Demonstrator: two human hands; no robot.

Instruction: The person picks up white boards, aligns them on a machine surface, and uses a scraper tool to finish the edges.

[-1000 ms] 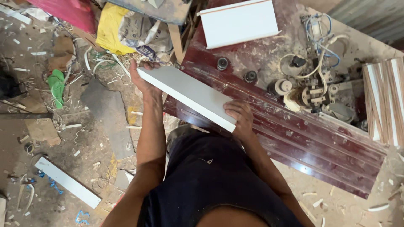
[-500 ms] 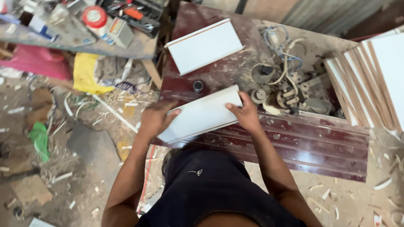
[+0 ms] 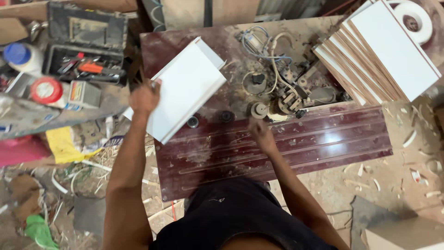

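My left hand (image 3: 144, 98) grips the left edge of a white rectangular board (image 3: 185, 90) and holds it tilted over the back left of the dark red grooved worktable (image 3: 286, 148). The board partly covers a second white board (image 3: 210, 52) lying beneath it. My right hand (image 3: 261, 132) rests on the dusty tabletop with nothing in it, just in front of a round roller (image 3: 259, 110) on the small machine (image 3: 286, 90) with hoses and wires.
A stack of white panels with brown edges (image 3: 388, 51) leans at the back right, beside a white tape roll (image 3: 414, 18). An open black toolbox (image 3: 85, 44), a red-lidded tub (image 3: 46, 90) and a blue-capped bottle (image 3: 18, 53) crowd the left bench. Offcuts and shavings litter the floor.
Both hands held the white board in front of me before. My left hand has since carried it back and left over the other board, and my right hand has let go and dropped to the table.
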